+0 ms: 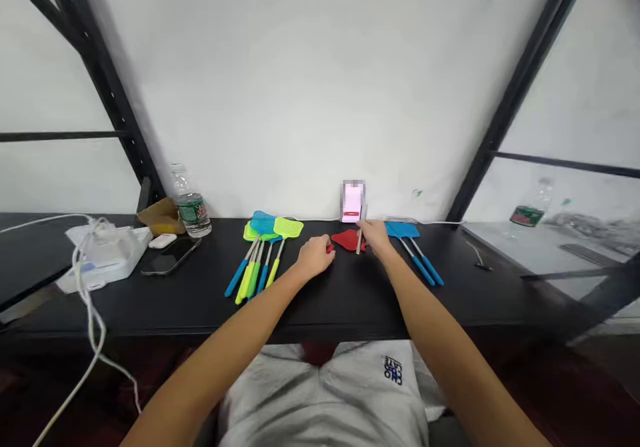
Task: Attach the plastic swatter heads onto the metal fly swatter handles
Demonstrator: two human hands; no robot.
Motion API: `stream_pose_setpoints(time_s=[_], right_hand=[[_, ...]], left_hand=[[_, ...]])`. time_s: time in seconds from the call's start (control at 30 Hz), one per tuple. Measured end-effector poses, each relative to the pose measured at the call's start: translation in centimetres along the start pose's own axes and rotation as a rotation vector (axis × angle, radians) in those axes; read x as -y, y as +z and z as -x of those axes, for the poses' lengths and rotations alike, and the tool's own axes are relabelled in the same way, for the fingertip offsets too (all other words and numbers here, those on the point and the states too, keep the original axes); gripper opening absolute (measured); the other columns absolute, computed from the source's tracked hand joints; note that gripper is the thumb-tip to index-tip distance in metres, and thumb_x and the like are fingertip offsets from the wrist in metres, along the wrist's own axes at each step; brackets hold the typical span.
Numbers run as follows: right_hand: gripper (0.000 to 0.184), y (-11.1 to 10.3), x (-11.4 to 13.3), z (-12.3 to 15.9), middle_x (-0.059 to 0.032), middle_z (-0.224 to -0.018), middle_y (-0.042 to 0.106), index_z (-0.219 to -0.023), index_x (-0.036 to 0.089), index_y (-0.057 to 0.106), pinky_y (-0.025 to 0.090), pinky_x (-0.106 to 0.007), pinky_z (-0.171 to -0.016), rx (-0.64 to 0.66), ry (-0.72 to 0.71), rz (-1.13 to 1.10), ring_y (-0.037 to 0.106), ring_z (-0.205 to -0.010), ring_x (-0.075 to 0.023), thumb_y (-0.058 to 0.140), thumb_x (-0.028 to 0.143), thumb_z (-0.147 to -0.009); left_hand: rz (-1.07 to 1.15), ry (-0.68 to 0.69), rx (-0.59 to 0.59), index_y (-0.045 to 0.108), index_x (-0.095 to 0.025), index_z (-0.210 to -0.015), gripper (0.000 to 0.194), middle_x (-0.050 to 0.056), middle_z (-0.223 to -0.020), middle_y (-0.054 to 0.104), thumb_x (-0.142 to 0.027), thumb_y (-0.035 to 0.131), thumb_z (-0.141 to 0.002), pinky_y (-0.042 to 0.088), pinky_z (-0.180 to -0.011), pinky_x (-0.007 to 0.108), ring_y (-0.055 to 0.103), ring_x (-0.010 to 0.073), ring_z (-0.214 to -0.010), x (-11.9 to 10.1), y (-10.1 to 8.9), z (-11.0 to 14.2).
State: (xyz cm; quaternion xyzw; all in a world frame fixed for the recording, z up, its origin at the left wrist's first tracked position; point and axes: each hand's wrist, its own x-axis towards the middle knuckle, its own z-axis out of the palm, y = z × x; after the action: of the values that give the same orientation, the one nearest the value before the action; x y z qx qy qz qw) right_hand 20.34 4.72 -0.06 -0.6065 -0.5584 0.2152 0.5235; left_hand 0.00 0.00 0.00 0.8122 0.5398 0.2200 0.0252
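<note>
Between my hands, a red piece (346, 238), wide and tapering to the left like a fly swatter's head, lies on the black desk. My left hand (315, 258) is closed at its left side, with a small red part (330, 248) at the fingertips. A thin silver rod (359, 239) stands nearly upright in the picture, pinched by the fingers of my right hand (374, 236). Whether rod and red piece are joined I cannot tell. Left of my hands lie several blue and yellow-green fly swatters (287, 228); two blue fly swatters (425, 262) lie to the right.
A phone with a lit pink screen (353, 202) leans against the wall. On the left are a water bottle (194, 210), a cardboard box (163, 216), a dark phone (171, 256) and a white device with cables (107, 254). A short cable (483, 265) lies on the right.
</note>
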Motion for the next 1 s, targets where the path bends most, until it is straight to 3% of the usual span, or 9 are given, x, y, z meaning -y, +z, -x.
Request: stream_pose_setpoints(time_s=[0.27, 0.43, 0.63, 0.83, 1.0], right_hand=[[0.028, 0.6, 1.0, 1.6, 0.0025, -0.048, 0.057, -0.059, 0.019, 0.047, 0.035, -0.020, -0.043, 0.334, -0.041, 0.106, 0.050, -0.043, -0.0103, 0.069, 0.032, -0.072], [0.028, 0.7, 1.2, 2.0, 0.0031, -0.052, 0.060, -0.069, 0.019, 0.049, 0.036, -0.019, -0.041, 0.416, -0.036, 0.045, 0.051, -0.042, -0.0095, 0.076, 0.026, -0.068], [0.023, 0.8, 1.3, 2.0, 0.0030, -0.058, 0.062, -0.080, 0.018, 0.057, 0.036, -0.019, -0.040, 0.405, -0.042, 0.105, 0.049, -0.041, -0.0081, 0.076, 0.025, -0.069], [0.020, 0.6, 1.6, 1.9, -0.0017, -0.065, 0.065, -0.075, 0.016, 0.065, 0.038, -0.022, -0.051, 0.311, -0.077, 0.259, 0.054, -0.052, -0.0108, 0.068, 0.036, -0.076], [0.026, 0.6, 1.5, 1.7, -0.0019, -0.067, 0.065, -0.069, 0.017, 0.065, 0.036, -0.024, -0.056, 0.266, -0.144, 0.340, 0.056, -0.062, -0.0140, 0.059, 0.041, -0.079]], left_hand=[[0.001, 0.034, 0.012, 0.056, -0.021, -0.087, 0.010, 0.006, -0.092, 0.067, -0.029, 0.058, -0.081, 0.041, -0.066, 0.028, 0.062, 0.0210, -0.086, 0.5, 0.4, -0.2], [-0.008, 0.025, 0.002, 0.055, -0.021, -0.087, 0.009, 0.006, -0.094, 0.066, -0.026, 0.058, -0.080, 0.042, -0.068, 0.029, 0.062, 0.0215, -0.088, 0.5, 0.2, -0.1], [-0.060, 0.019, -0.028, 0.056, -0.019, -0.090, 0.016, 0.009, -0.095, 0.065, -0.034, 0.055, -0.083, 0.045, -0.071, 0.032, 0.061, 0.0244, -0.091, 0.4, 0.2, 0.0], [-0.098, -0.046, -0.016, 0.059, -0.018, -0.089, 0.031, 0.012, -0.098, 0.064, -0.049, 0.055, -0.082, 0.046, -0.073, 0.035, 0.061, 0.0278, -0.094, 0.0, -0.2, 0.2], [-0.090, -0.009, 0.035, 0.061, -0.019, -0.084, 0.024, 0.011, -0.094, 0.064, -0.042, 0.055, -0.082, 0.045, -0.071, 0.033, 0.061, 0.0261, -0.090, 0.1, -0.3, 0.2]])
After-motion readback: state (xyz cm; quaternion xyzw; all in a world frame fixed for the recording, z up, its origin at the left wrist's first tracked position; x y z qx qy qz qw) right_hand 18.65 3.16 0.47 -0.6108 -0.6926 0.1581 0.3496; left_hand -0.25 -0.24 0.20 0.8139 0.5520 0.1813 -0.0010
